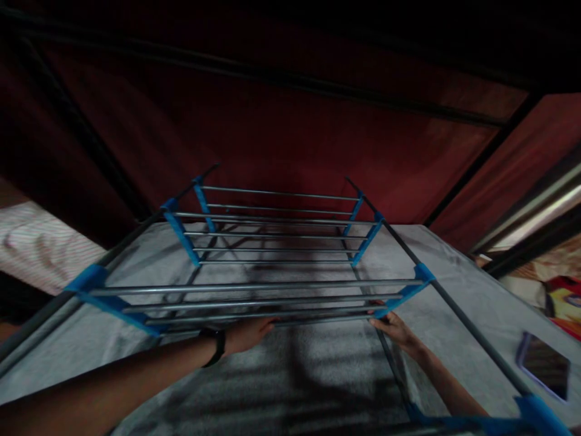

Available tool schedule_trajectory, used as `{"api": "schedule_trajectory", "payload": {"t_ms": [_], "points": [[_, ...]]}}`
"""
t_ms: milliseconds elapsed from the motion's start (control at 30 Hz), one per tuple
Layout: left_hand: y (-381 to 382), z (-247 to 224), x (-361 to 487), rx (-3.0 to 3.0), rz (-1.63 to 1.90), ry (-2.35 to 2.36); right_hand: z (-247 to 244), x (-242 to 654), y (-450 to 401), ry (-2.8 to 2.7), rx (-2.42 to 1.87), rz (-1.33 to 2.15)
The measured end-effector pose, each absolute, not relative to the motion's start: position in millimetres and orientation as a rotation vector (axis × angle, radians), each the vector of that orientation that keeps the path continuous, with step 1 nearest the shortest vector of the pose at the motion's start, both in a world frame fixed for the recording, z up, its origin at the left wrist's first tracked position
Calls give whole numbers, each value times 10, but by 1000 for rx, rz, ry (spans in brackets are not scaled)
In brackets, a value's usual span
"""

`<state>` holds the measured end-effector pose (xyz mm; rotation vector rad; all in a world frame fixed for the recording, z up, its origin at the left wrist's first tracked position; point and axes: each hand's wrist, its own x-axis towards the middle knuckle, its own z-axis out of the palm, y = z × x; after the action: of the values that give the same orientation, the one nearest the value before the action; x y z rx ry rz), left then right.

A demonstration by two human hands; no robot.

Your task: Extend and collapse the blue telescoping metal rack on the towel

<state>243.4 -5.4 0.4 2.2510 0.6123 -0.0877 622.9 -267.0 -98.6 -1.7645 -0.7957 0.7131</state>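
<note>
A rack of grey metal rods and blue plastic brackets stands on the pale surface before me. My left hand (249,334), with a dark band on its wrist, is closed on the lowest metal rod (313,321) of the near tier. At the right end of that tier, my right hand (394,330) grips the lower corner of a blue plastic bracket (403,300), thumb in front and fingers partly hidden behind. The opposite blue bracket (122,309) holds the rods' left ends. Two more tiers lie farther off, between long side poles (476,336).
Another blue bracket (538,415) is at the lower right edge. A phone (544,366) lies on the grey-white cloth (458,278) at right. Dark red panels (290,133) with black bars (254,69) rise behind. A red and yellow item (565,300) sits far right.
</note>
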Motion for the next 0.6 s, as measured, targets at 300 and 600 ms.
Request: {"api": "schedule_trajectory", "payload": {"t_ms": [300, 600], "points": [[-333, 154, 2237, 2692, -344, 470, -1025, 6308, -2717, -857, -1898, 651], [-309, 1567, 1889, 2477, -555, 386, -881, 6241, -2672, -768, -1863, 758]]}}
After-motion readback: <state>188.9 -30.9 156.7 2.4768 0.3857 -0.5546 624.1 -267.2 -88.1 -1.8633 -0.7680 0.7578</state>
